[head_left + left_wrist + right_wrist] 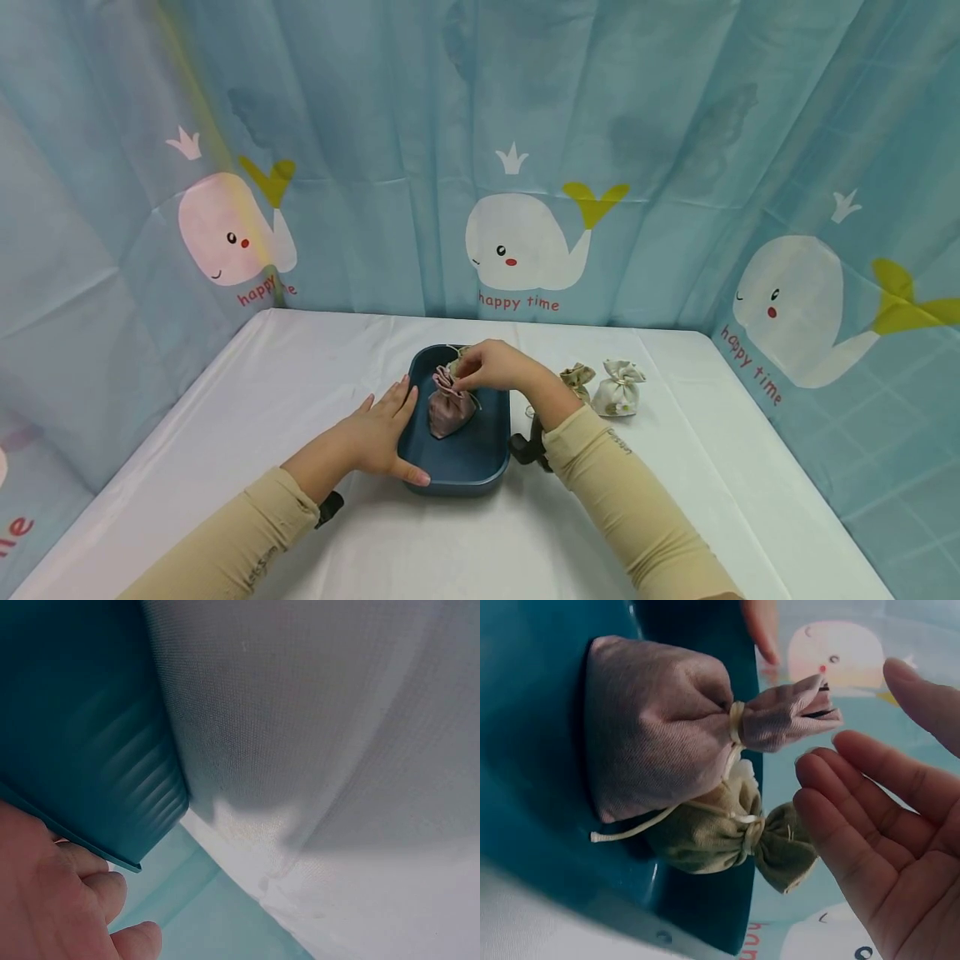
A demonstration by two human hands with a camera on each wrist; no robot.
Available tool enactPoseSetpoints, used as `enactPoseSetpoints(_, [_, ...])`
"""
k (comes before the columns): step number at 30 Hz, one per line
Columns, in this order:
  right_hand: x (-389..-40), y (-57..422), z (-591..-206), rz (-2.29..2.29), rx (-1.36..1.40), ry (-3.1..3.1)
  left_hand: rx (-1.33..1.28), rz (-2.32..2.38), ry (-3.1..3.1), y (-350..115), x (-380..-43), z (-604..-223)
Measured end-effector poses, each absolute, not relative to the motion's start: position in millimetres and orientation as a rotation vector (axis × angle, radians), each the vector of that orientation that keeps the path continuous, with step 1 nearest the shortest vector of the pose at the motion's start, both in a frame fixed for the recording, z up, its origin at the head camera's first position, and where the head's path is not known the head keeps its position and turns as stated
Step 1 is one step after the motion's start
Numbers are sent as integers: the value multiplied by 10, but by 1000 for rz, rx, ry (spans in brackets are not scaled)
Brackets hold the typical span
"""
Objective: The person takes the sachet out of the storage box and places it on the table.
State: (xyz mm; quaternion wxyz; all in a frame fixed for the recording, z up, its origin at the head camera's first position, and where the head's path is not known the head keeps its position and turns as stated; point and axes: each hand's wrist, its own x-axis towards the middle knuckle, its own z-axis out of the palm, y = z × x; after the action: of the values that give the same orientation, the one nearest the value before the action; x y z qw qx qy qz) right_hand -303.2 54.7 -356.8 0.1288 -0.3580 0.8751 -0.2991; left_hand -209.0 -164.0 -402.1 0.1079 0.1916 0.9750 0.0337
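A dark blue tray (468, 467) stands on the white table, holding a dusty-pink drawstring pouch (656, 727) and an olive-green drawstring pouch (705, 836). Both pouches are upright, side by side, tied at the neck with pale cord. My right hand (495, 367) is over them, its thumb and fingers spread apart around the pink pouch's gathered top, with a gap between them in the right wrist view. Along the tray's left side lies my left hand (375, 437), fingers straight and thumb stretched toward the near corner. Its fingertips are at the rim in the left wrist view.
To the right of the tray stand a white flowered pouch (618, 390) and a green-brown pouch (577, 379), the latter partly hidden by my right forearm. Blue curtains (360, 250) printed with whales hang at the table's back and sides.
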Motion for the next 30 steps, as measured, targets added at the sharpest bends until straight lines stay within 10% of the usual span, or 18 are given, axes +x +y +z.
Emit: enactPoseSetpoints(30, [-3041, 388, -3668, -738, -977, 2576, 585, 107, 2884, -1652, -2090, -4035])
